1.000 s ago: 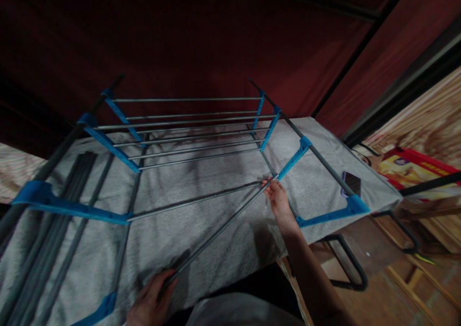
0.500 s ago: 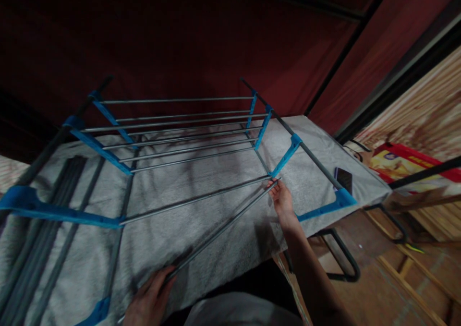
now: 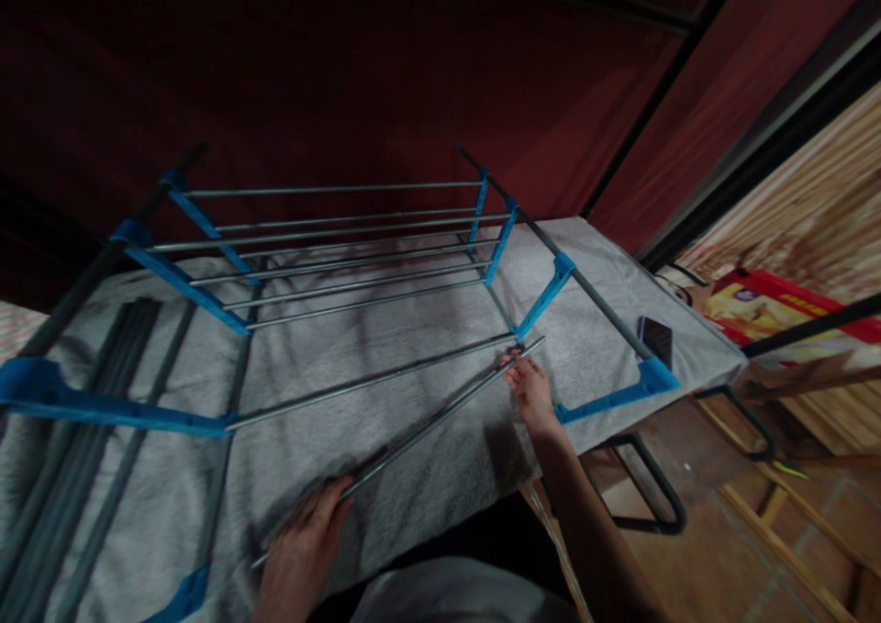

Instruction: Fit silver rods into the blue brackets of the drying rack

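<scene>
A thin grey metal tube (image 3: 427, 428) slants across the front of the cloth, held between both hands. My left hand (image 3: 306, 536) wraps round it near its lower left end, which pokes out past the hand. Near the upper right end, the fingers of my right hand (image 3: 529, 386) pinch the tube, and its tip sticks out beyond them. Just behind stands a partly assembled rack (image 3: 372, 389) of metal tubes joined by blue plastic brackets (image 3: 543, 297). The right hand is close to one bracket's lower end, with another blue bracket (image 3: 612, 398) to its right.
Several dark grey tubes (image 3: 89, 439) lie bundled at the left on the cloth-covered table (image 3: 427, 329). A phone (image 3: 655, 340) rests near the right edge. Beyond that edge are a red and yellow box (image 3: 777, 316) and a metal-framed seat (image 3: 647, 485). A dark red wall (image 3: 330, 82) rises behind.
The held tube and my left hand have shifted slightly right and up. More of the tube's tip now extends past my right hand, which sits slightly lower on it.
</scene>
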`<state>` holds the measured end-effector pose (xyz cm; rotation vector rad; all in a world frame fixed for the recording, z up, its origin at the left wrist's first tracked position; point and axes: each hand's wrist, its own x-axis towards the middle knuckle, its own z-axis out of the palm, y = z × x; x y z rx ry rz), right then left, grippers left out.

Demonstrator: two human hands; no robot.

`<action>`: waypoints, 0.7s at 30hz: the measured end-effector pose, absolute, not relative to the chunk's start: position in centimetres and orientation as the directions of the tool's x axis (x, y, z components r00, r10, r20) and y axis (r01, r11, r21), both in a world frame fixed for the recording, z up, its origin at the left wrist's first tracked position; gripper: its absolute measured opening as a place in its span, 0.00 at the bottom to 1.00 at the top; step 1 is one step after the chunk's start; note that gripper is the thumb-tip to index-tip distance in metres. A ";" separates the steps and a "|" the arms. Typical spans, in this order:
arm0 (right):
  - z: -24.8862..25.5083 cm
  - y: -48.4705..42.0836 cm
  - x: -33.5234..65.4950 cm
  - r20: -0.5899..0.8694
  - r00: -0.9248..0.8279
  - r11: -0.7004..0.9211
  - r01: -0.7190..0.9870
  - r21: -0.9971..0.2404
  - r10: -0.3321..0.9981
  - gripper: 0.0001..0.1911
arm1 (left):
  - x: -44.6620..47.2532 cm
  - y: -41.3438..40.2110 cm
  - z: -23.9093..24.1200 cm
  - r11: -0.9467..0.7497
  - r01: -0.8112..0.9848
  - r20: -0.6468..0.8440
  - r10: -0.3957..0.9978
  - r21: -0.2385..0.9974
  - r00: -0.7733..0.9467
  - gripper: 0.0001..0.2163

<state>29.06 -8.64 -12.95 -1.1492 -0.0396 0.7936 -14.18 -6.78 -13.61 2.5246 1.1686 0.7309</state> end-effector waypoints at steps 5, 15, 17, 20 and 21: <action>-13.4 -9.1 28.5 -0.343 0.725 0.157 -0.525 -0.836 0.597 0.09 | -14.0 -5.2 -13.3 -0.594 0.700 0.292 0.805 0.397 0.517 0.15; -13.9 -9.1 28.3 -0.323 0.745 0.158 -0.495 -0.855 0.583 0.11 | -16.8 -3.4 -12.2 -0.302 0.865 0.339 0.926 0.400 0.167 0.16; -14.0 -9.1 28.2 -0.321 0.744 0.166 -0.498 -0.851 0.586 0.11 | -17.0 -3.3 -12.2 -0.243 0.829 0.316 0.945 0.503 0.085 0.16; -14.1 -9.2 28.3 -0.309 0.734 0.172 -0.499 -0.849 0.605 0.11 | -16.9 -3.0 -12.5 -0.081 0.744 0.185 0.981 0.663 -0.058 0.17; -14.2 -9.2 28.3 -0.301 0.731 0.173 -0.495 -0.851 0.613 0.11 | -16.7 -2.9 -12.6 -0.006 0.699 0.127 0.984 0.715 -0.122 0.18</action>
